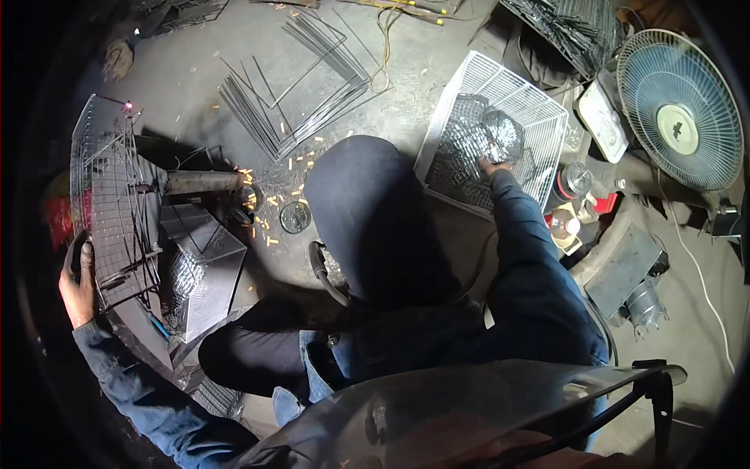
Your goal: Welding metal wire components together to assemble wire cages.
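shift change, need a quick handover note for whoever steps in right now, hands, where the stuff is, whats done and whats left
Left hand: grips the lower edge of the wire cage panel, held upright against the horizontal metal bar; a small spark shows at the panel's top.
Right hand: reaches into the white wire basket, on the shiny mesh pieces inside.
Loose wire rods lie fanned on the floor ahead; short cut bits are scattered near the bar.
Done: the panel looks largely formed.
Left: cannot tell how many joints remain; rods and mesh pieces are unused.
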Motion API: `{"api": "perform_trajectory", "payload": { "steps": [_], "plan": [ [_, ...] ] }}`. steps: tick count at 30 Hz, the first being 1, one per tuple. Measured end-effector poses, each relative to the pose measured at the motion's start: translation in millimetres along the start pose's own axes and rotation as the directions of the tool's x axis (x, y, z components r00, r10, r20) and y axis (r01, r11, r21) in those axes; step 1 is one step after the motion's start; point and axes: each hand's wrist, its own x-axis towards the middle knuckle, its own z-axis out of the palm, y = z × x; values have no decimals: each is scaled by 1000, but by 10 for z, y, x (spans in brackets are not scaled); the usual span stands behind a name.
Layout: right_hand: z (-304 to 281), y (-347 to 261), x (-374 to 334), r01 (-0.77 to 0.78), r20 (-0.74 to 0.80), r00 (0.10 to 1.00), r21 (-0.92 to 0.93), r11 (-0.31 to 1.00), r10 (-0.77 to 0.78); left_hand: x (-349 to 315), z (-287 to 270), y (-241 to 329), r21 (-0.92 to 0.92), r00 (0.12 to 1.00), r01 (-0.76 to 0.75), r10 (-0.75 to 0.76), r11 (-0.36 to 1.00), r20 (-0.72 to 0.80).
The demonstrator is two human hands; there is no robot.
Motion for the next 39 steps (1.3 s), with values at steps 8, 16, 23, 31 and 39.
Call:
{"api": "perform_trajectory", "payload": {
  "steps": [8, 16, 23, 31, 39],
  "plan": [
    [257, -246, -68, -51, -43, 998, 98, 994, 56, -51, -79, 241, 135, 994, 91, -82, 987, -69],
    [-877, -1267, -1419, 212, -9, 957, 705, 677, -290, 17, -60, 336, 231, 992, 70, -44, 971, -116],
    [-1643, -2531, -2920, 767, -257, 500, 575, 285, -827, -50, -79, 877, 325, 985, 60, -4, 944, -172],
    [-1078, -3255, -4968, 784, 39, 12, 619, 34, -999, -1292, 307, 1961, -517, 894, -418, 236, 747, -381],
    [-167, -3167, -5411, 820, -231, -392, 352, -452, -890, -1762, 854, 1113, -986, 961, -132, -232, 99, -152]
  ]
}}
